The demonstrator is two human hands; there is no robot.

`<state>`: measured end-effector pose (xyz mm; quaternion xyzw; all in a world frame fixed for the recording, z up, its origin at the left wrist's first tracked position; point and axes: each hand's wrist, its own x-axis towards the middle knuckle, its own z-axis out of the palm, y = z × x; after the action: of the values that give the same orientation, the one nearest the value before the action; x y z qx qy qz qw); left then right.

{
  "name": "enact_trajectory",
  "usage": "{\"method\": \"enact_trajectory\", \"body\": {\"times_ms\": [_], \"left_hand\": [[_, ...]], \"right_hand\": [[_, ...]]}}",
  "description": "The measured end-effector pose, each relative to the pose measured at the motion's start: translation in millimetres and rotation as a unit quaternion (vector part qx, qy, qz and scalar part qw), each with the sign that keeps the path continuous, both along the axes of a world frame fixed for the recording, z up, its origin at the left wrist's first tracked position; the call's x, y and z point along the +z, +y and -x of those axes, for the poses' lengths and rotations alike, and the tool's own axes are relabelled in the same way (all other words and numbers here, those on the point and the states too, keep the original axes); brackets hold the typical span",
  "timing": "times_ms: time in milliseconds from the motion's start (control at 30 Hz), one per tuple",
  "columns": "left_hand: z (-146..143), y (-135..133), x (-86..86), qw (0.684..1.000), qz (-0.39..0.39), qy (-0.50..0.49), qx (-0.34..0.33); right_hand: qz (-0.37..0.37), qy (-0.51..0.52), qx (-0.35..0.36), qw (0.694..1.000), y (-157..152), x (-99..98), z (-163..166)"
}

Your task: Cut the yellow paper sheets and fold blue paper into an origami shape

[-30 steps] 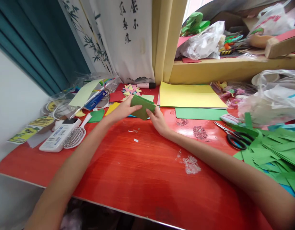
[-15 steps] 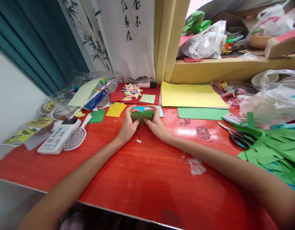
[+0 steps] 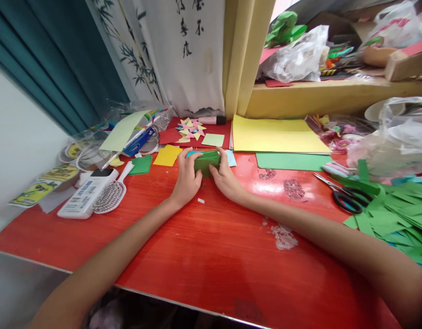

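Both of my hands hold a small stack of green paper squares [image 3: 207, 161] standing on edge on the red table [image 3: 204, 256]. My left hand [image 3: 186, 179] grips the stack's left end, and my right hand [image 3: 225, 179] grips its right end with the thumb on top. A light blue paper piece [image 3: 231, 158] lies just behind the stack. A yellow square [image 3: 167, 155] lies to the left of my left hand.
Black-handled scissors [image 3: 344, 196] and a heap of green paper strips [image 3: 392, 214] lie at the right. Yellow sheets [image 3: 275, 135] and a green sheet [image 3: 289, 161] sit behind. A remote [image 3: 87, 192] and a hairbrush [image 3: 111, 194] lie left. Small paper stars [image 3: 192, 128] sit at the back.
A second ago I held the green stack lifted and tilted flat. Both hands have brought it down onto the table on its edge and closed in on its ends.
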<state>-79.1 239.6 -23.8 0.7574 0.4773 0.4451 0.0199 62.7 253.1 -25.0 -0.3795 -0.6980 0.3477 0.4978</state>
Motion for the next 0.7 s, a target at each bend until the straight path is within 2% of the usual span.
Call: {"method": "enact_trajectory", "body": {"times_ms": [167, 367, 567, 700], "left_hand": [[0.4, 2.2, -3.0, 0.999, -0.037, -0.022, -0.017], [0.9, 2.9, -5.5, 0.996, 0.065, -0.042, -0.051], [-1.1, 0.6, -3.9, 0.995, 0.067, -0.039, -0.064], [1.4, 2.5, -3.5, 0.991, 0.101, -0.066, -0.065]], "right_hand": [[-0.019, -0.008, 0.0, 1.0, 0.3, -2.1, -0.4], [-0.026, 0.017, -0.015, 0.999, 2.8, -5.1, -1.3], [-0.02, 0.024, -0.012, 0.999, 3.2, -5.1, -1.3], [-0.001, 0.008, -0.005, 1.0, 3.8, -4.7, -1.7]]}}
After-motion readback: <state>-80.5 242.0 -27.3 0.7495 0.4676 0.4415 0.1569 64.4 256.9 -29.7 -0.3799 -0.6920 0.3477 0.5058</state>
